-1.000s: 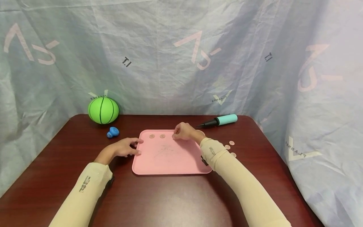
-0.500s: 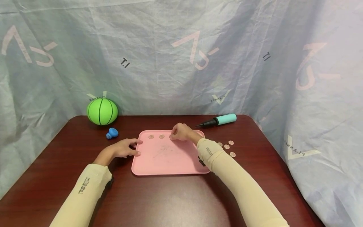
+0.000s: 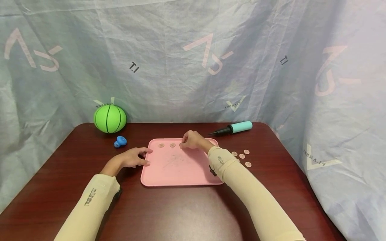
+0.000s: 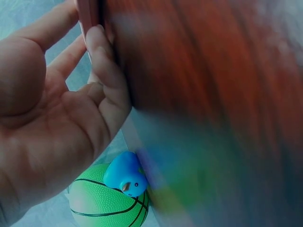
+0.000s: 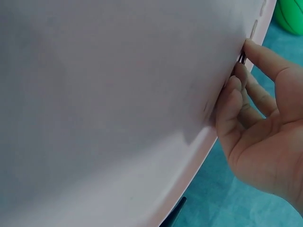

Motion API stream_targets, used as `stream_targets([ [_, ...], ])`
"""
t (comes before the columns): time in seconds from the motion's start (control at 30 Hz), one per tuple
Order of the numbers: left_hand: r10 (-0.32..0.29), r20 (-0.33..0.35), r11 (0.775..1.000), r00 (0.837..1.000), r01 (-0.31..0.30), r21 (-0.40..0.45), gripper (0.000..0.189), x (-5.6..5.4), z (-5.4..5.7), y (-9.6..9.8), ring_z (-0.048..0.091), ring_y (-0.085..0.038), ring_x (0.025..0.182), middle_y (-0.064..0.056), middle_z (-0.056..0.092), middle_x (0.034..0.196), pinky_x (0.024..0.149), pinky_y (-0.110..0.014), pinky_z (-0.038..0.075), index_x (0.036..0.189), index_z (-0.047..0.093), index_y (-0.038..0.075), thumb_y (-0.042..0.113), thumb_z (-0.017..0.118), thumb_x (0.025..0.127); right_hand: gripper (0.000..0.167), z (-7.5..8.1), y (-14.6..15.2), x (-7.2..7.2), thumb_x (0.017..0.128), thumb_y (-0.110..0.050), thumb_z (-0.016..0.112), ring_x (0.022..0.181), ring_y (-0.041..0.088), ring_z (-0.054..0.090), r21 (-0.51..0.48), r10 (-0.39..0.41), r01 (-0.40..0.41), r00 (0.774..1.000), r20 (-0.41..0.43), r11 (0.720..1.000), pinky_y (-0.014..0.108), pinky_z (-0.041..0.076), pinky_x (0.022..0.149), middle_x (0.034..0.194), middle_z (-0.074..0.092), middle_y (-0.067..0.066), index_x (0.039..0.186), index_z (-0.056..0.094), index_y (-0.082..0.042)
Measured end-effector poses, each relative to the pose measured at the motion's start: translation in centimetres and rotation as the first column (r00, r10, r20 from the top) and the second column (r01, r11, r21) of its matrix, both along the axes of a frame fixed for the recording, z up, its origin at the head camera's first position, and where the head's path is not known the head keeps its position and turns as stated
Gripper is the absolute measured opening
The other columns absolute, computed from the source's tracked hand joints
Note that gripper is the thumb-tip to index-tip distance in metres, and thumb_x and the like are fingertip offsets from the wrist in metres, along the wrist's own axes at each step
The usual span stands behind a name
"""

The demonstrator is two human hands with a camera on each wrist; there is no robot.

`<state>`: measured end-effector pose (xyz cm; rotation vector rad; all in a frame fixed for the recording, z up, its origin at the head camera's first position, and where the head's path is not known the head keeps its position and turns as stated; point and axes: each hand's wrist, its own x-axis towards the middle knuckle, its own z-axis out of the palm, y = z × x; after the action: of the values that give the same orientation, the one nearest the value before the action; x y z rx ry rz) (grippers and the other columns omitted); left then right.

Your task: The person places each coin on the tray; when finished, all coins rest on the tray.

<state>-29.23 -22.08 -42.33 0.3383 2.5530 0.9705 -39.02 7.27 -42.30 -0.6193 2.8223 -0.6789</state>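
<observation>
A pink tray (image 3: 181,174) lies on the table, with two copper-coloured coins (image 3: 172,145) in a row near its far edge. To the right of them, my right hand (image 3: 194,140) pinches another coin (image 3: 180,145) between thumb and fingertips, low over the tray. In the right wrist view that coin (image 5: 242,57) shows edge-on as a thin dark disc. My left hand (image 3: 132,157) rests at the tray's left rim, thumb and forefinger spread apart and touching it. In the left wrist view the other fingers (image 4: 111,80) bend loosely beside the rim.
Several loose coins (image 3: 242,156) lie on the table right of the tray, partly behind the right sleeve. A teal and black hand pump (image 3: 241,126) lies at the back right. A green ball (image 3: 110,118) and a blue rubber duck (image 3: 120,141) sit at the back left.
My right hand has moved slightly left with the pinched coin, closer to the two coins in the row. My left hand stays at the tray's rim.
</observation>
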Motion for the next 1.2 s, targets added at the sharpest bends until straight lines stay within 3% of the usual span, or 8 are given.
stream_targets([
  [0.87,0.003,0.01,1.0,1.0,-0.003,0.023,0.062,0.02,0.11,0.07,0.053,-0.02,0.078,-0.015,0.052,0.112,0.061,-0.032,0.048,0.142,0.05,0.004,0.023,0.075,0.089,0.02,-0.54,0.42,-0.25,0.081,-0.032,0.083,0.073,0.008,0.058,-0.075,-0.021,0.024,0.999,0.043,0.997,0.025,0.048,0.069,0.075,0.069,-0.006,0.087,0.075,-0.014],
  [1.2,0.001,0.009,1.0,1.0,-0.001,0.023,0.062,0.02,0.05,0.02,0.054,-0.02,0.079,-0.015,0.053,0.114,0.062,-0.032,0.048,0.142,0.05,0.004,0.023,0.075,0.089,0.022,-0.11,0.5,0.14,0.082,-0.032,0.082,0.073,0.008,0.059,-0.062,-0.004,0.007,0.999,0.05,0.998,0.024,0.048,0.07,0.077,0.07,-0.006,0.089,0.074,-0.012],
])
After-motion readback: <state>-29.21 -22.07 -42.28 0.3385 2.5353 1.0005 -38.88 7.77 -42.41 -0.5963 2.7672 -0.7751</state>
